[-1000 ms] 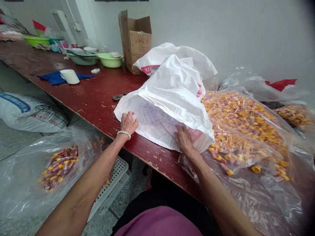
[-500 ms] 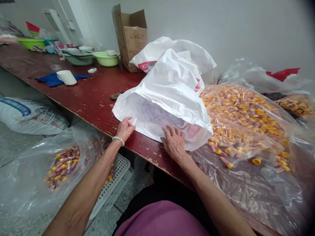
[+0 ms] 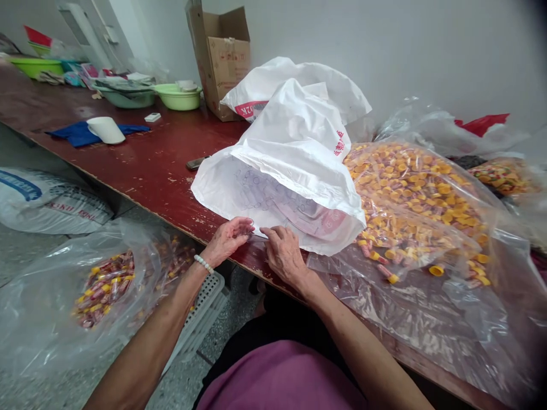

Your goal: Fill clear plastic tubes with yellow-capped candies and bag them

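Sack (image 3: 299, 125) x1 on table (image 3: 145, 176), mouth open toward near edge, many clear pieces (image 3: 262, 185) inside | bag (image 3: 397, 313) x1 right along that edge, many yellow-capped pieces (image 3: 405, 176) | left hand (image 3: 228, 240): curled, pinching tube (image 3: 256, 231) x1, blurred, over near edge | right hand (image 3: 284, 253): half-closed, fingertips beside tube, hold cannot be told

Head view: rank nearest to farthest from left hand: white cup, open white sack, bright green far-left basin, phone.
From the left hand:
1. Open white sack, just beyond the fingers
2. Phone, beside the sack's left edge
3. White cup, on blue cloth, left
4. Bright green basin, far left
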{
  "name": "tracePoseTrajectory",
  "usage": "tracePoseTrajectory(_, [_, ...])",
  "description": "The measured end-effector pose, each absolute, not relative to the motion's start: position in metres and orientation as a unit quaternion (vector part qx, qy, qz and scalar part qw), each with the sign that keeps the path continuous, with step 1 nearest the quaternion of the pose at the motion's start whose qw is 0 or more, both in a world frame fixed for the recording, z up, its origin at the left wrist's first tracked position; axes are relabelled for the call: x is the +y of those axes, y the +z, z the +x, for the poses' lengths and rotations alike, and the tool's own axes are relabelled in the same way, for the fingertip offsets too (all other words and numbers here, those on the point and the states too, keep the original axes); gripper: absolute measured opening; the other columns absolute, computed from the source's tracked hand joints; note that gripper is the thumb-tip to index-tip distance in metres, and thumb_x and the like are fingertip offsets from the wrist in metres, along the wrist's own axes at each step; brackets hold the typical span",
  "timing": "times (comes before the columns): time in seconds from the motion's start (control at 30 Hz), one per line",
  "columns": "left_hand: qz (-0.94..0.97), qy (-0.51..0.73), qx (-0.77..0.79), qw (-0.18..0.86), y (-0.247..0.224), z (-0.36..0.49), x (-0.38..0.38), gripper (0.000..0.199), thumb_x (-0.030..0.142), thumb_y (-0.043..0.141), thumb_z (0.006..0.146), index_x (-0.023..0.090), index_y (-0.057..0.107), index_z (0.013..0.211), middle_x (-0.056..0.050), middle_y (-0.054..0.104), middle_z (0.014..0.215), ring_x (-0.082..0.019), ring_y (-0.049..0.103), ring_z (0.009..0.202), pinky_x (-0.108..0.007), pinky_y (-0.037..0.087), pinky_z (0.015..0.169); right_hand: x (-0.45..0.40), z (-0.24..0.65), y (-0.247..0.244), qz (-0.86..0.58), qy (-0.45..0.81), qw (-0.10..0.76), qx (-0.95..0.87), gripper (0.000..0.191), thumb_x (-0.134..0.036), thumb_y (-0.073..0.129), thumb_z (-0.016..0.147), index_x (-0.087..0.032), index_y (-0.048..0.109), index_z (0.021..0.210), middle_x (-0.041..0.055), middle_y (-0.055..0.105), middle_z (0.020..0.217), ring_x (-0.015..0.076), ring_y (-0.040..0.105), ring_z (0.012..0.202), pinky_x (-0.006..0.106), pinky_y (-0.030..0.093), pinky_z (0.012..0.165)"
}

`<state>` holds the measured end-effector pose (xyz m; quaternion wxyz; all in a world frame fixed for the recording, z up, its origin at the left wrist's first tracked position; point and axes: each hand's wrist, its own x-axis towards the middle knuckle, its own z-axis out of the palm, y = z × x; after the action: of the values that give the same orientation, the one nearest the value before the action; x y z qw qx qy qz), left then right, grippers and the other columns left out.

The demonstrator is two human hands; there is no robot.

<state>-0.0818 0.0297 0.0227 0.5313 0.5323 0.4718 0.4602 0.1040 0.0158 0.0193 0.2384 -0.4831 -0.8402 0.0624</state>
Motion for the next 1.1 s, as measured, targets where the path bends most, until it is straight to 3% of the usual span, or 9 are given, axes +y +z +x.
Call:
tracePoseTrajectory(0.13, [0.586, 0.374, 0.423, 0.581, 0.03, -0.072, 0.022, 0.038, 0.013, 0.064, 0.066, 0.017, 0.062, 0.103, -0.006, 0.067, 0.096, -0.02, 0.061, 0.096, -0.033, 0.046, 0.086, 0.008, 0.098, 0.016, -0.433, 0.159, 0.333, -0.823, 0.035, -0.013, 0.036, 0.09, -0.018, 0.049, 0.122, 0.009, 0.057, 0.108, 0.0173, 0.052, 0.1, 0.03, 0.043, 0.087])
tracePoseTrajectory(0.3, [0.535, 0.336, 0.392, 0.669, 0.028, -0.068, 0.017, 0.045, 0.015, 0.069, 0.063, 0.016, 0.06, 0.107, -0.002, 0.064, 0.08, -0.014, 0.06, 0.072, -0.024, 0.046, 0.063, 0.02, 0.104, 0.019, -0.432, 0.175, 0.366, -0.805, 0.032, -0.023, 0.042, 0.091, -0.018, 0.046, 0.123, 0.0085, 0.06, 0.11, 0.017, 0.055, 0.1, 0.031, 0.045, 0.088])
tracePoseTrajectory(0.37, [0.504, 0.366, 0.404, 0.67, 0.025, -0.069, 0.017, 0.042, 0.016, 0.07, 0.063, 0.014, 0.061, 0.104, -0.001, 0.061, 0.074, -0.01, 0.057, 0.063, -0.02, 0.043, 0.057, 0.03, 0.117, 0.022, -0.488, 0.101, 0.331, -0.801, 0.031, -0.023, 0.042, 0.09, -0.016, 0.048, 0.12, 0.0109, 0.059, 0.11, 0.0198, 0.053, 0.101, 0.034, 0.044, 0.088])
tracePoseTrajectory(0.47, [0.453, 0.421, 0.408, 0.672, 0.022, -0.066, 0.017, 0.035, 0.019, 0.073, 0.06, 0.015, 0.062, 0.093, 0.001, 0.059, 0.072, -0.01, 0.058, 0.062, -0.021, 0.044, 0.058, 0.042, 0.139, 0.025, -0.608, -0.004, 0.186, -0.772, 0.026, -0.018, 0.047, 0.085, -0.014, 0.056, 0.109, 0.0149, 0.058, 0.105, 0.0265, 0.049, 0.1, 0.037, 0.045, 0.081])
tracePoseTrajectory(0.57, [0.423, 0.447, 0.419, 0.668, 0.02, -0.058, 0.019, 0.03, 0.023, 0.075, 0.06, 0.016, 0.056, 0.082, 0.002, 0.059, 0.074, -0.011, 0.062, 0.063, -0.022, 0.046, 0.057, 0.044, 0.152, 0.025, -0.648, -0.02, 0.094, -0.756, 0.02, -0.018, 0.048, 0.083, -0.014, 0.059, 0.099, 0.0148, 0.059, 0.098, 0.0278, 0.049, 0.096, 0.035, 0.045, 0.074])
tracePoseTrajectory(0.7, [0.437, 0.468, 0.412, 0.648, 0.016, -0.046, 0.02, 0.032, 0.024, 0.075, 0.062, 0.017, 0.052, 0.083, 0.002, 0.061, 0.082, -0.008, 0.059, 0.06, -0.018, 0.044, 0.052, 0.035, 0.148, 0.026, -0.604, 0.053, 0.203, -0.769, 0.025, -0.021, 0.049, 0.085, -0.014, 0.057, 0.107, 0.0122, 0.06, 0.1, 0.0238, 0.051, 0.096, 0.034, 0.044, 0.081])
tracePoseTrajectory(0.87, [0.44, 0.463, 0.397, 0.66, 0.015, -0.041, 0.013, 0.034, 0.022, 0.074, 0.063, 0.017, 0.057, 0.092, 0.004, 0.058, 0.069, -0.007, 0.055, 0.057, -0.018, 0.044, 0.053, 0.014, 0.135, 0.03, -0.478, 0.246, 0.372, -0.757, 0.026, -0.022, 0.049, 0.086, -0.016, 0.052, 0.111, 0.0063, 0.059, 0.099, 0.0151, 0.056, 0.087, 0.028, 0.046, 0.078])
tracePoseTrajectory(1.1, [0.375, 0.457, 0.444, 0.674, 0.019, -0.056, 0.009, 0.026, 0.022, 0.073, 0.064, 0.014, 0.064, 0.087, -0.002, 0.067, 0.076, -0.012, 0.062, 0.063, -0.023, 0.049, 0.062, 0.005, 0.14, 0.053, -0.389, 0.265, 0.284, -0.835, 0.027, -0.018, 0.049, 0.086, -0.02, 0.058, 0.112, 0.0054, 0.054, 0.097, 0.0141, 0.055, 0.087, 0.027, 0.044, 0.078])
